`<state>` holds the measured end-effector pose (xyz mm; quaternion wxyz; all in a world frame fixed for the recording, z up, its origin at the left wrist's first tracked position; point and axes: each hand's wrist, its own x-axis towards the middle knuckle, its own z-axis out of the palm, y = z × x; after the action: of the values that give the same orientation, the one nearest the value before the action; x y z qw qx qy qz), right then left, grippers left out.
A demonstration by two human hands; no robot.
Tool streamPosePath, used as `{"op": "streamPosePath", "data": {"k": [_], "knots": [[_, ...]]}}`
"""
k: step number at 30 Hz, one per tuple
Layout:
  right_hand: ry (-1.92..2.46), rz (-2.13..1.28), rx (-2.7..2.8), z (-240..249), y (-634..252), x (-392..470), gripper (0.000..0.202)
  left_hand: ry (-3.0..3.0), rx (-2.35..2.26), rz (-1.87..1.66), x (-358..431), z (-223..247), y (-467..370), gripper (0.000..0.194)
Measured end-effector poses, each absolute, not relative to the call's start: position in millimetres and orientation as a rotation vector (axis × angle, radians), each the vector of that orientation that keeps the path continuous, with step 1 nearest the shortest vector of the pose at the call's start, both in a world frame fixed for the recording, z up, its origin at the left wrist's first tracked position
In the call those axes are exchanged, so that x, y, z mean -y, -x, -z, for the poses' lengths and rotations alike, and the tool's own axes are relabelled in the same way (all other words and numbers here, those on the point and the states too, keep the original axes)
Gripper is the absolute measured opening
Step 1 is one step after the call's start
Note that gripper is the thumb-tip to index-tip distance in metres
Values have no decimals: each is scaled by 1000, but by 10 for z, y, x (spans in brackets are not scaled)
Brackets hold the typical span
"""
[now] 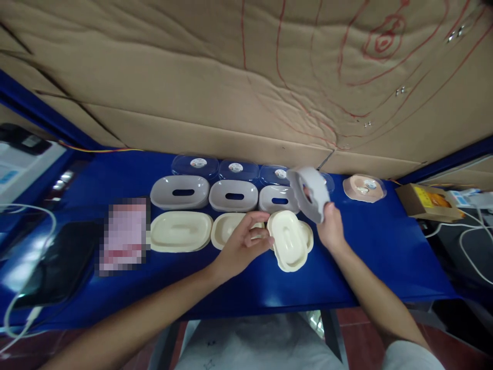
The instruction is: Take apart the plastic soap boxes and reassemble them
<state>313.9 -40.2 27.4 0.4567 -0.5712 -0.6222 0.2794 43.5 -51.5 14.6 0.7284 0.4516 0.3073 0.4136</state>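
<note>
My left hand (pixel 246 241) has its thumb and fingertips at the left edge of a cream oval tray (pixel 288 239), gripping that edge. This tray is turned at an angle and partly covers another cream piece (pixel 308 235). In my right hand (pixel 331 226) is a grey oval piece with a slot (pixel 314 192), raised and tilted, blurred by motion. Further cream trays (pixel 181 231) lie in a row to the left. Behind them stand grey oval pieces with slots (pixel 179 192), (pixel 233 196), (pixel 278 199).
Clear plastic covers with round stickers (pixel 196 165) line the back of the blue table (pixel 246 298). A covered peach-coloured container (pixel 364 188) sits at back right, near a cardboard box (pixel 429 203). A pixelated pink item (pixel 125 234) and a dark device (pixel 63 262) lie left.
</note>
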Motion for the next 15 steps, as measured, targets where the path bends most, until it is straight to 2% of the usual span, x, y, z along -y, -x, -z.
{"op": "streamPosePath", "data": {"k": [4,8,11,15], "knots": [[1200,-445,1760,-178,-2902,549,65,-1022,-621,-870,569,-149,-451,52],[1132,-327,2001,-376,-3068,533,63,-1056,-679,-859,563,-208,-423,44],[1300,-356,2158,-649,-3491,462,56,-1057,-728,-840,549,-227,-423,39],[1617,-364,2074,-861,-4135,462,69,-1087,-779,-838,542,-216,-430,36]]}}
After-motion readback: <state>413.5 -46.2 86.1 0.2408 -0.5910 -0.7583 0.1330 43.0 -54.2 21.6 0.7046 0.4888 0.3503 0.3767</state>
